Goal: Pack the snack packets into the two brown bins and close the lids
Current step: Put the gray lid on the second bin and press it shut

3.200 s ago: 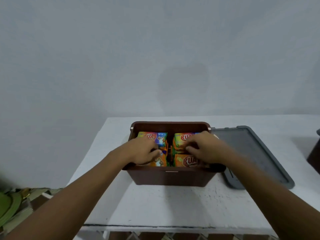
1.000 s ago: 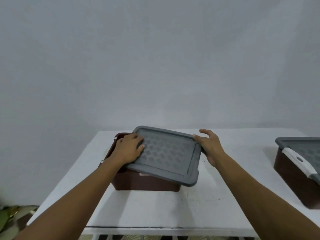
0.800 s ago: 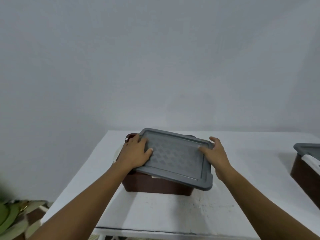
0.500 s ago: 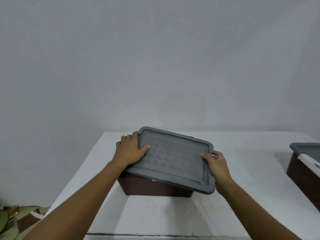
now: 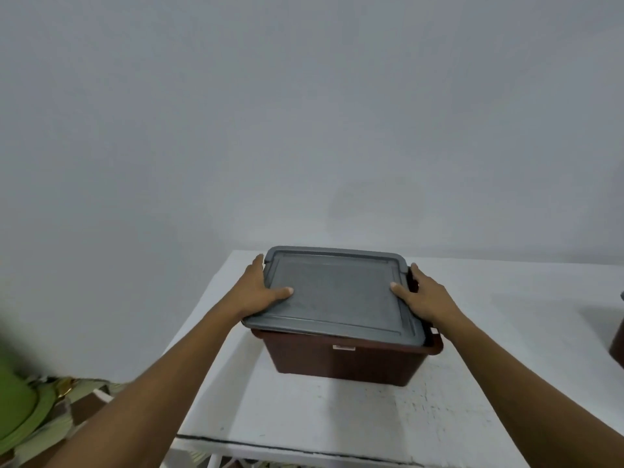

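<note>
**Item: brown bin [image 5: 347, 361], lidded.** It stands on the white table [image 5: 337, 420], a little toward the table's 11 o'clock corner. A small pale label [image 5: 343, 347] sits on its near wall, just under the rim.

**Grey lid [image 5: 337, 298].** It lies on top of the bin but slightly askew. Its 7 o'clock corner overhangs the bin wall, and the bin's brown rim shows past the lid at 5 o'clock. The lid hides the contents.

**Left hand [image 5: 256, 292].** At the lid's 9 o'clock edge. The thumb lies flat on the top face, the fingers run down over the rim, and the hand clasps the lid.

**Right hand [image 5: 427, 300].** At the lid's 3 o'clock edge. The thumb is on the top face, the fingers are wrapped over the side beside a dark catch, and this hand also holds the lid.

**Surroundings.**
- Second brown bin [image 5: 618, 342]: a sliver at the frame edge, at 3 o'clock from the first and well apart from it. Its lid cannot be made out.
- Grey wall [image 5: 304, 113]: plain, behind the table at 12 o'clock.
- Green object [image 5: 20, 403]: blurred, off the table at 8 o'clock, lying against a patterned surface [image 5: 72, 398] below table level.

**Obstructions.** Both forearms cross the table's near half from 7 and 5 o'clock. The tabletop around the bin carries only faint scuffs.
</note>
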The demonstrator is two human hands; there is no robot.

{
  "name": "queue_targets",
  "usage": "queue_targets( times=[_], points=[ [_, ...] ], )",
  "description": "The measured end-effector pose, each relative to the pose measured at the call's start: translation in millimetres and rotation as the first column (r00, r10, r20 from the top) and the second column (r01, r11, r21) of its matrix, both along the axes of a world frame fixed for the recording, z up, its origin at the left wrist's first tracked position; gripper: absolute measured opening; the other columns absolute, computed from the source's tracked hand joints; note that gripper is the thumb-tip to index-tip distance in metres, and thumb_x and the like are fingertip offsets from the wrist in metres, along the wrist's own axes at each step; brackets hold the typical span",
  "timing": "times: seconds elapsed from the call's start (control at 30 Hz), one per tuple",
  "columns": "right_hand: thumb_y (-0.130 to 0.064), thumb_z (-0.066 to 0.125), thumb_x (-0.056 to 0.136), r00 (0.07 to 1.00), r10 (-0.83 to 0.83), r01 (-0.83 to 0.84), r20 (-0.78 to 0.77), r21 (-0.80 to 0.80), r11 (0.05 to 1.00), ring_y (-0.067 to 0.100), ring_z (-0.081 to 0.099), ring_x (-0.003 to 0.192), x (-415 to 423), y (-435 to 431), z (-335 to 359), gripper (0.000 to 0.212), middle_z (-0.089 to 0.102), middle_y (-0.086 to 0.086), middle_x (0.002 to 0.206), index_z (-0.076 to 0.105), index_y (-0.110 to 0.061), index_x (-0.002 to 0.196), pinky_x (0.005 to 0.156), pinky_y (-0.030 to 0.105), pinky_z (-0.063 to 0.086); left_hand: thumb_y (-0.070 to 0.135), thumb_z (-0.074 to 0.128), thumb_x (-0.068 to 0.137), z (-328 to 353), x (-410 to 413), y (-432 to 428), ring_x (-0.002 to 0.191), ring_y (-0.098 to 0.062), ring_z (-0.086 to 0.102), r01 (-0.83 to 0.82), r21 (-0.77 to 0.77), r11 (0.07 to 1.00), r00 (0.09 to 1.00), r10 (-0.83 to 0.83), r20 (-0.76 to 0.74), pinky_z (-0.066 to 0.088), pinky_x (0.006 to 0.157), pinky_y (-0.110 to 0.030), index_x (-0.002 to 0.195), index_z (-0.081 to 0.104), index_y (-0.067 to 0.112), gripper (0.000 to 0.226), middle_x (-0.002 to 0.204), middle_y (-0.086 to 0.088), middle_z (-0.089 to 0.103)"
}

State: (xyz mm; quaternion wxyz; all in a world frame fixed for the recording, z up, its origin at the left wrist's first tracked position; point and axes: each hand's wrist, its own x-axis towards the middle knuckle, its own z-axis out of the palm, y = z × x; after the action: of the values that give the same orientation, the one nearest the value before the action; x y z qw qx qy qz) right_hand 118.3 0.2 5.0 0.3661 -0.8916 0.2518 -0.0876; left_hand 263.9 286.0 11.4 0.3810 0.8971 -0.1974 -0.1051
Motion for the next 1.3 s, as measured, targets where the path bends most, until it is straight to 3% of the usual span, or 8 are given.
queue_targets(
  times=[0.17,0.3,0.5,0.7,0.8,0.9,1.23,1.3],
  points=[
    [-0.025,0.056,0.096,0.994,-0.029,0.018,0.106,0.107,0.994,0.022,0.056,0.103,-1,0,4,0.042,0.058,0.008,0.134,0.05,-0.018,0.138,0.083,0.029,0.042,0.035,0.061,0.093,-2,-6,1,0.11,-0.017,0.055,0.021,-0.112,0.993,0.994,-0.032,-0.104,0.044,0.09,-0.029,0.136,0.041,0.018,0.051,0.13,0.0,0.053],
    [-0.022,0.054,0.095,0.991,-0.052,0.055,0.12,-0.028,0.998,0.027,0.051,0.121,-5,1,13,0.042,0.054,0.008,0.138,0.053,-0.015,0.136,0.094,0.032,0.039,0.03,0.041,0.102,0,-4,4,0.11,-0.014,0.057,0.019,-0.152,0.988,0.983,-0.046,-0.179,0.044,0.094,-0.031,0.135,0.044,0.023,0.034,0.131,0.001,0.056],
    [-0.034,0.054,0.095,0.995,-0.073,0.07,0.063,0.038,0.997,0.027,0.054,0.121,-19,-14,-4,0.049,0.051,0.006,0.142,0.046,-0.026,0.143,0.098,0.038,0.045,0.023,0.042,0.102,-14,-16,3,0.119,-0.013,0.049,0.073,-0.167,0.983,0.983,-0.099,-0.157,0.038,0.099,-0.03,0.142,0.035,0.023,0.041,0.141,0.002,0.045],
    [-0.041,0.058,0.094,0.992,-0.101,0.054,0.071,0.485,0.873,0.024,0.066,0.099,-22,-7,-14,0.058,0.054,0.005,0.134,0.032,-0.041,0.146,0.077,0.042,0.059,0.022,0.057,0.095,-23,-10,9,0.117,-0.02,0.048,-0.106,-0.291,0.951,0.95,0.01,-0.313,0.041,0.094,-0.032,0.154,0.007,0.025,0.077,0.153,-0.005,0.031],
    [-0.037,0.07,0.086,0.989,-0.146,0.106,0.02,0.59,0.801,0.028,0.069,0.094,-25,-11,-19,0.074,0.059,0.008,0.126,0.031,-0.027,0.148,0.071,0.041,0.06,0.018,0.066,0.088,-26,-7,7,0.103,-0.029,0.063,-0.26,-0.365,0.894,0.883,0.067,-0.465,0.052,0.081,-0.038,0.146,0.033,0.011,0.067,0.129,-0.012,0.056],
    [-0.028,0.072,0.086,0.979,-0.201,0.152,0.014,0.604,0.783,0.031,0.07,0.09,-29,-13,-23,0.055,0.069,0.013,0.108,0.049,-0.011,0.133,0.071,0.042,0.06,0.013,0.065,0.086,-24,-15,-2,0.088,-0.031,0.067,-0.302,-0.389,0.871,0.892,0.114,-0.438,0.053,0.064,-0.035,0.12,0.058,0.006,0.035,0.102,-0.014,0.069],
    [-0.027,0.067,0.089,0.963,-0.271,0.24,-0.009,0.492,0.837,0.03,0.067,0.086,-49,-56,-7,0.037,0.068,0.014,0.102,0.059,-0.008,0.12,0.06,0.033,0.051,0.018,0.07,0.083,-19,-44,-58,0.089,-0.024,0.065,-0.185,-0.327,0.927,0.963,0.105,-0.249,0.057,0.071,-0.035,0.111,0.057,0.01,0.032,0.102,-0.009,0.065],
    [-0.027,0.067,0.089,0.962,-0.273,0.237,0.001,0.488,0.84,0.029,0.066,0.086,-49,-59,-8,0.039,0.068,0.013,0.102,0.058,-0.008,0.122,0.06,0.033,0.05,0.026,0.069,0.087,-11,-32,-53,0.089,-0.022,0.066,-0.166,-0.365,0.916,0.939,0.034,-0.341,0.057,0.075,-0.038,0.107,0.062,0.007,0.028,0.103,-0.01,0.069]
  ],
)
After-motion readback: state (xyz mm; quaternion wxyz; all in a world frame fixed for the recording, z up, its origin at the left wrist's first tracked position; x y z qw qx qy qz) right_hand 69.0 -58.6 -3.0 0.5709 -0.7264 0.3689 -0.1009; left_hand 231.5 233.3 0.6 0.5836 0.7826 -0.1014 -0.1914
